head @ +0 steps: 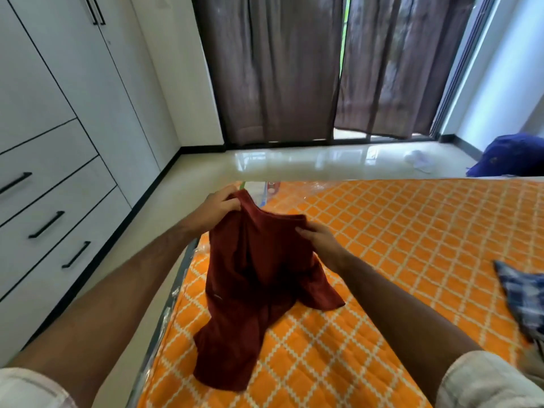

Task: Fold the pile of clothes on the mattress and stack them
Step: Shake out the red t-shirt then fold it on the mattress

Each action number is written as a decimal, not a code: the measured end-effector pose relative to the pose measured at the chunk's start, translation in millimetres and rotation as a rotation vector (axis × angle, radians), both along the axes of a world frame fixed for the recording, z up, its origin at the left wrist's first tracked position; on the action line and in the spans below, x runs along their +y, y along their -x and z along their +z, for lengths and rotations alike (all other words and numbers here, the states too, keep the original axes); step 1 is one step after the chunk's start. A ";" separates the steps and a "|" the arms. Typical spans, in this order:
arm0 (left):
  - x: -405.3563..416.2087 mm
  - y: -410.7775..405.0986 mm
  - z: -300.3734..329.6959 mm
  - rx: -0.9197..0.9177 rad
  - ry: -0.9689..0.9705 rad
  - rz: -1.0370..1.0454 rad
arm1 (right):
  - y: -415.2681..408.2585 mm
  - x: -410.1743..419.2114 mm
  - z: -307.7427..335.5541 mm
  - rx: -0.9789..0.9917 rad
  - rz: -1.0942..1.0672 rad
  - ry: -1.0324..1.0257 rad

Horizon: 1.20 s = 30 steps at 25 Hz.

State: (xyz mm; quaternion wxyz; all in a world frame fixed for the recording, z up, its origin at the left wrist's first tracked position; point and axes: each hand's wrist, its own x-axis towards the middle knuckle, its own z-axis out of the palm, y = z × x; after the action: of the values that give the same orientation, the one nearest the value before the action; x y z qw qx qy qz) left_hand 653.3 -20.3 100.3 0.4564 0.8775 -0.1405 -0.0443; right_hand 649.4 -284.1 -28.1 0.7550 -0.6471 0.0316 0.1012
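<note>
Both hands — left hand (219, 206) and right hand (319, 241) — pinch the top edge of 1 red shirt (259, 278), its hem trailing on the orange mattress (412, 231). Folding looks barely begun: no stack shows, and 1 blue plaid garment (524, 295) waits at right.

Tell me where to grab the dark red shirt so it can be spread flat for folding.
Grip the dark red shirt at its top edge, one hand per shoulder corner, coming from above. The left hand and right hand already pinch there. The body hangs down onto the orange mattress with its hem crumpled, so probably lifting by the shoulders lets it drop straight.
</note>
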 end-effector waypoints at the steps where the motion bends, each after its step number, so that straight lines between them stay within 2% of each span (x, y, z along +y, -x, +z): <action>1: 2.5 0.5 8.2 0.045 0.016 -0.013 | -1.0 -15.1 22.5 -0.057 -0.014 -0.010; 3: 0.0 4.8 27.9 0.022 0.030 0.012 | 2.3 -43.8 72.7 -0.128 0.018 0.000; 7: -23.4 21.3 79.7 -0.271 0.076 0.195 | 23.7 -79.4 183.5 -0.218 0.120 0.091; 10: -33.0 35.1 127.4 -0.358 0.145 0.149 | 54.3 -94.8 260.8 -0.297 0.100 0.134; 12: -37.5 47.1 156.8 -0.396 0.202 0.155 | 78.4 -96.4 306.6 -0.418 -0.043 0.174; 16: -66.1 79.0 200.8 -0.520 0.488 0.210 | 119.7 -88.1 365.8 -0.757 -0.460 0.228; 20: -104.1 99.1 220.2 -0.676 0.490 0.334 | 149.4 -75.6 390.4 -0.972 -0.767 0.227; 22: -113.0 115.0 229.5 -0.837 0.527 0.262 | 164.1 -82.0 403.0 -1.141 -0.819 0.250; 24: -107.0 123.3 239.0 -0.927 0.399 0.076 | 167.9 -107.3 411.4 -1.149 -0.705 0.345; 26: -90.2 115.3 240.7 -0.934 0.114 -0.038 | 170.1 -138.8 410.4 -0.980 -0.507 0.427; 28: -72.8 101.3 231.2 -0.952 -0.085 0.034 | 177.8 -160.1 403.4 -0.824 -0.332 0.388; 30: -68.5 88.8 215.5 -0.906 -0.097 0.207 | 187.0 -161.9 397.4 -0.765 -0.251 0.351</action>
State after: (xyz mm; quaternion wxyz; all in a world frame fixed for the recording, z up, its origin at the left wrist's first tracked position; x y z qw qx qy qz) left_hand 564.5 -88.8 315.7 0.3096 0.8383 -0.2349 0.3825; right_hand 462.4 -446.1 369.3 0.5974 -0.7476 -0.1554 -0.2452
